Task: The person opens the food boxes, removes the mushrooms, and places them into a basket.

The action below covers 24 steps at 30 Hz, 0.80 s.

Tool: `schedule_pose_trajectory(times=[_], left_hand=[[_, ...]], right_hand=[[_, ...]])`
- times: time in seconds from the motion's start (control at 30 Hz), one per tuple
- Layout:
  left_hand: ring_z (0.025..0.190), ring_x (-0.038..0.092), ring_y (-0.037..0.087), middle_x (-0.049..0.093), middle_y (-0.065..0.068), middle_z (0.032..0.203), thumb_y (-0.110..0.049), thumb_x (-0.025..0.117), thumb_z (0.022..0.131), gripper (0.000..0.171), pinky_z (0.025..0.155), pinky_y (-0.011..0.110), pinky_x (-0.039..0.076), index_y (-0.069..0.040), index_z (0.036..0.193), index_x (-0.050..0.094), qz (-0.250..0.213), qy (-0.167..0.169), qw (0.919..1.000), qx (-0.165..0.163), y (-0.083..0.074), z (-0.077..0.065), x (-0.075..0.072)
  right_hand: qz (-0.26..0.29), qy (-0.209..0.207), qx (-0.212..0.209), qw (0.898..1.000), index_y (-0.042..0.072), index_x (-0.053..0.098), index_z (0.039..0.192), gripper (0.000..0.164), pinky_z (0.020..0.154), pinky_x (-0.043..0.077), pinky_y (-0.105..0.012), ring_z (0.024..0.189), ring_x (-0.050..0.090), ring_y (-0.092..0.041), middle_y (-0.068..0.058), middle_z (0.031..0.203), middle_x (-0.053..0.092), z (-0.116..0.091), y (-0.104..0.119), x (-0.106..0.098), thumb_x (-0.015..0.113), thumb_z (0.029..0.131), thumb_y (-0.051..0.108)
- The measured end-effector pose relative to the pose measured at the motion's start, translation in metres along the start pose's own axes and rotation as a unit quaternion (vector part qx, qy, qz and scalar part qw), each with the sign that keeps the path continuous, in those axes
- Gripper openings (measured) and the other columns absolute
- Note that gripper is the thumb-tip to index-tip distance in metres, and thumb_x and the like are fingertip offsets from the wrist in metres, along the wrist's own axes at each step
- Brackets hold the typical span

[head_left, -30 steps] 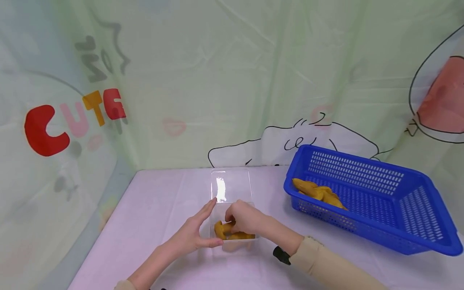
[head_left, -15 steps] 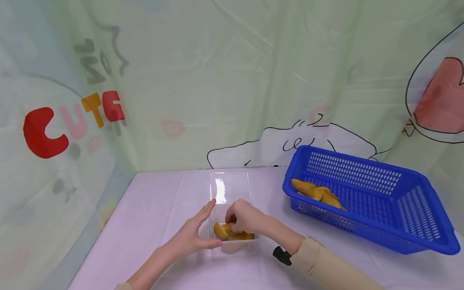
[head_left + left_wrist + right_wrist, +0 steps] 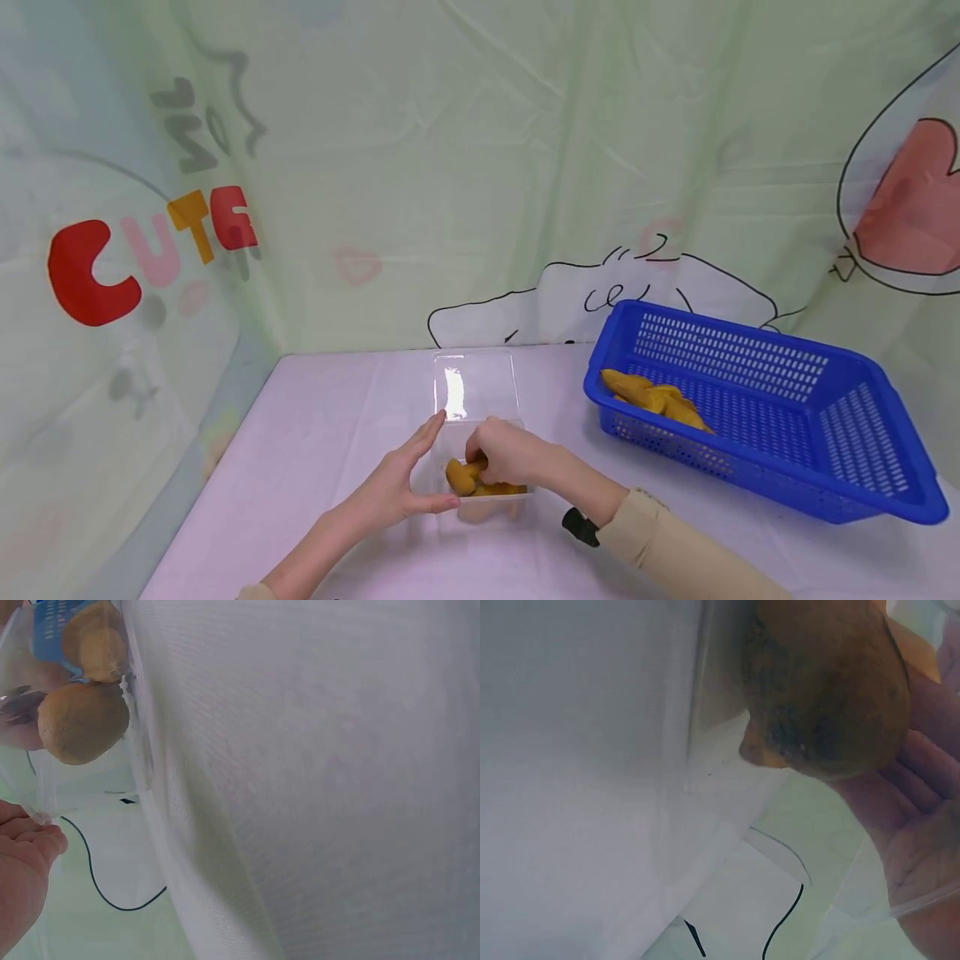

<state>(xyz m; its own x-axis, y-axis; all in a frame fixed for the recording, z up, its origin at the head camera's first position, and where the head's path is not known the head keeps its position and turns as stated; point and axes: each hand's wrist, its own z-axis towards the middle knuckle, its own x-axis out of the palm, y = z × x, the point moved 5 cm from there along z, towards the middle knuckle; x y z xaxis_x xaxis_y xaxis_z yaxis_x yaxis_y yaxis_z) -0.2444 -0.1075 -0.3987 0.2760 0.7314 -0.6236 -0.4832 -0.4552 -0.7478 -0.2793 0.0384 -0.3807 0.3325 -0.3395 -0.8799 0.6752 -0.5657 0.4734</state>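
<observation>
In the head view, a clear plastic box (image 3: 487, 507) with its lid (image 3: 477, 385) folded back stands on the table, holding yellow-brown mushrooms. My left hand (image 3: 397, 479) spans the box's left side, thumb at the front corner and fingertips at the back; the left wrist view shows the fingertips (image 3: 46, 838) on the wall's edge. My right hand (image 3: 510, 454) reaches down inside and pinches a mushroom (image 3: 461, 477) by its stem. Another mushroom (image 3: 498, 489) lies along the front wall. Through the plastic, the right wrist view shows a large mushroom (image 3: 825, 690) close up, before the fingers.
A blue slotted basket (image 3: 757, 467) stands at the right, several more mushrooms (image 3: 656, 400) in its left end. White cloth (image 3: 337, 433) covers the table. A printed curtain (image 3: 420, 167) hangs behind and at the left.
The mushroom in my right hand shifts and turns slightly within the box. My left hand keeps its place on the box; the basket is unchanged.
</observation>
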Motion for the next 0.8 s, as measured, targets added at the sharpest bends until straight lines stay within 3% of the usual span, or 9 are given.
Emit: schedule_pose_trajectory(times=[0.2,0.5,0.8], left_hand=[[0.137,0.017,0.023,0.015,0.003,0.152,-0.036,0.077,0.075,0.099,0.106,0.050,0.022,-0.024,0.149,0.013,0.000,0.002,1.0000,-0.002,0.000,0.000,0.000],[0.136,0.019,0.023,0.018,0.004,0.152,-0.042,0.076,0.073,0.100,0.106,0.048,0.023,-0.019,0.149,0.015,0.009,-0.003,1.0000,0.002,-0.001,0.000,0.000],[0.136,0.021,0.024,0.018,0.003,0.152,-0.040,0.078,0.072,0.102,0.106,0.047,0.023,-0.020,0.149,0.016,0.012,-0.006,0.9999,0.000,-0.003,-0.001,0.000]], right_hand=[[0.094,-0.045,-0.009,0.995,0.001,0.072,0.088,0.014,0.065,0.051,-0.017,0.067,0.060,-0.004,0.001,0.079,0.068,-0.005,-0.004,-0.011,0.074,0.074,0.000],[0.219,-0.111,-0.004,0.969,-0.006,0.068,0.100,0.024,0.073,0.053,-0.025,0.081,0.066,-0.018,-0.012,0.094,0.068,-0.027,-0.006,-0.046,0.072,0.076,-0.003],[0.221,-0.167,0.031,0.960,-0.005,0.066,0.106,0.029,0.071,0.054,-0.028,0.086,0.066,-0.023,-0.013,0.097,0.068,-0.056,-0.013,-0.081,0.072,0.079,0.004]])
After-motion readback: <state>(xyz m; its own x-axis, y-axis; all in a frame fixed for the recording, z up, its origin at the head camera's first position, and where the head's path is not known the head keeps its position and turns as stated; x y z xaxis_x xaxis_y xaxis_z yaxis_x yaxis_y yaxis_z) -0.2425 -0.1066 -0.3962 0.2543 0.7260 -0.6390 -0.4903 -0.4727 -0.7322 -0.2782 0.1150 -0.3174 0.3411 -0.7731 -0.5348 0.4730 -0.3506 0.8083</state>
